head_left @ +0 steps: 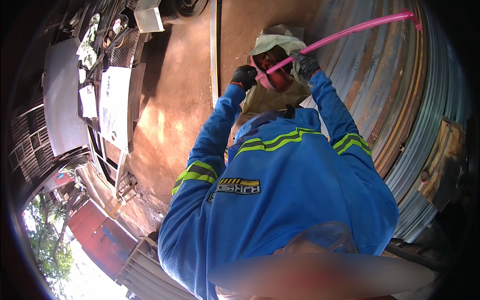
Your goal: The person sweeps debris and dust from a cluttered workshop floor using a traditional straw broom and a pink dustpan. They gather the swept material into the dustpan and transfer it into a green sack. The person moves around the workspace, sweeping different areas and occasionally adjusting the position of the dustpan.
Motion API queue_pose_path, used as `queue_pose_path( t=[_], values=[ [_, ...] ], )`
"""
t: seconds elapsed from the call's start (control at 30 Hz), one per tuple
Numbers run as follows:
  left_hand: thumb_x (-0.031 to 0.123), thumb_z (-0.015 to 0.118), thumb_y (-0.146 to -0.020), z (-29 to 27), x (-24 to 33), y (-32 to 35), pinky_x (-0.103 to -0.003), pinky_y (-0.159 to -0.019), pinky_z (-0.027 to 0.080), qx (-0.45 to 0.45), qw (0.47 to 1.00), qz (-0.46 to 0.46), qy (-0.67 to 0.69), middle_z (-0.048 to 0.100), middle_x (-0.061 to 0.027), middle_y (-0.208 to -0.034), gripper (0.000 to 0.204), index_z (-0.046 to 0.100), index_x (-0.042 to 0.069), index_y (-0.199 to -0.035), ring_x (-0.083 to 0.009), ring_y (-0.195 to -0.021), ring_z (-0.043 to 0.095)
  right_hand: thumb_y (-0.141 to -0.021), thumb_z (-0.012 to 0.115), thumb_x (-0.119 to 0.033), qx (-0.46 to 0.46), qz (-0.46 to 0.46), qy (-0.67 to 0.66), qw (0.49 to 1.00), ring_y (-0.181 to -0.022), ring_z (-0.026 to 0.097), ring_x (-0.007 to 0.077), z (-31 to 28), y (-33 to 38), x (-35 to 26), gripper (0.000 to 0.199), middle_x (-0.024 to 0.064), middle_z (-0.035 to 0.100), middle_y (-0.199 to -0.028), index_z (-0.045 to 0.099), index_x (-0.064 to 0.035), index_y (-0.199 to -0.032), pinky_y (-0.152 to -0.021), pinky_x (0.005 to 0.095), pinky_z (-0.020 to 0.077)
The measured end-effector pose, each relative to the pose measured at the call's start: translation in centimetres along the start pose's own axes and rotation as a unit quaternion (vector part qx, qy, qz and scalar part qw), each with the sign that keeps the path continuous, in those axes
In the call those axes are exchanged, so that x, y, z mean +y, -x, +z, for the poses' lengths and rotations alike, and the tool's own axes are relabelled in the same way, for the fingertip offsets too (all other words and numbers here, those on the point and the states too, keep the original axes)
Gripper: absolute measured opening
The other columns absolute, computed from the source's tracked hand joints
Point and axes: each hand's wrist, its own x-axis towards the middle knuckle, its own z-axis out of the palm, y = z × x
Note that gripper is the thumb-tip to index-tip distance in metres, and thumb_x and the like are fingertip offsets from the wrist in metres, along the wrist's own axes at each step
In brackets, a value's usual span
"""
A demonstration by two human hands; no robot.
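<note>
A pink long-handled dustpan [281,82] is tilted over the mouth of a woven sack [267,104]. Its long pink handle rises to the far right. My left hand [244,76], in a dark glove, is closed on the pan's left edge. At the sack's right side, my right hand [306,65], also gloved, is closed around the lower handle; whether it pinches the sack's rim too, I cannot tell. Reddish-brown material [271,58] shows inside the sack's pale, folded-back opening. The gloves hide part of the pan.
Long metal bars and tubes [360,85] lie stacked along my right. Reddish-brown ground [180,85] stretches to the left, crossed by a narrow metal strip [215,50]. Farther left stand a white-topped table [115,107] and metal mesh frames. A wheel-like round object [185,7] sits at the top.
</note>
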Motion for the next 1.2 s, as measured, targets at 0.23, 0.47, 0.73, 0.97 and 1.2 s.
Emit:
queue_pose_path(
  t=[0.23, 0.47, 0.73, 0.97, 1.2],
  values=[
    [0.024, 0.058, -0.077, 1.3, 4.6, -7.2, -0.038, -0.059, 0.05, -0.083, 0.852, 0.298, -0.422, 0.061, -0.0122, -0.083, 0.028, 0.059, 0.007, -0.1, -0.0247, -0.076, 0.061, -0.076, 0.064, -0.033, -0.029, -0.093, 0.267, 0.959, -0.085, 0.058, 0.0246, 0.4, -1.8, 4.2, 0.037, 0.0098, 0.063, -0.092, 0.061, -0.004, -0.099, -0.08, 0.0348, 0.0431],
    [0.021, 0.059, -0.076, 0.4, 5.7, -5.9, -0.033, -0.061, 0.049, 0.176, 0.951, 0.086, 0.238, 0.062, -0.0096, -0.078, 0.026, 0.06, 0.002, -0.093, -0.0216, -0.069, 0.061, -0.07, 0.071, -0.022, -0.006, 0.004, -0.066, 0.998, -0.081, 0.056, 0.0179, 0.1, 1.1, 1.4, 0.033, 0.0067, 0.062, -0.087, 0.062, -0.0018, -0.095, -0.077, 0.0294, 0.0438],
    [0.033, 0.05, -0.077, 2.9, 1.8, -4.2, -0.041, -0.068, 0.046, 0.113, 0.875, 0.27, -0.385, 0.062, -0.0171, -0.081, 0.029, 0.063, 0.007, -0.078, -0.0308, -0.076, 0.06, -0.078, 0.061, -0.018, -0.081, 0.05, -0.16, 0.983, -0.089, 0.055, 0.0178, -2.0, 1.6, 0.7, 0.026, 0.0071, 0.059, -0.098, 0.058, -0.0039, -0.1, -0.078, 0.0303, 0.045],
    [0.045, 0.063, -0.066, 11.3, 1.1, -4.2, -0.043, -0.08, 0.042, 0.104, 0.903, 0.293, -0.296, 0.056, -0.0172, -0.106, 0.059, 0.052, 0.009, -0.112, -0.0377, -0.096, 0.053, -0.075, 0.063, -0.015, -0.153, 0.005, -0.103, 0.983, -0.085, 0.055, 0.017, -0.2, 4.6, -2.1, 0.026, 0.0074, 0.06, -0.093, 0.06, -0.0029, -0.098, -0.073, 0.0306, 0.0452],
    [0.043, 0.054, -0.076, 12.4, 3.1, -5.3, -0.043, -0.069, 0.046, -0.003, 0.921, 0.149, -0.359, 0.063, -0.0149, -0.079, 0.043, 0.06, 0.008, -0.099, -0.0323, -0.076, 0.06, -0.07, 0.069, -0.011, -0.084, 0.03, -0.091, 0.992, -0.072, 0.055, 0.014, -2.5, 7.1, -2.9, 0.026, 0.0057, 0.063, -0.082, 0.063, -0.0006, -0.093, -0.066, 0.0303, 0.0446]
  ],
)
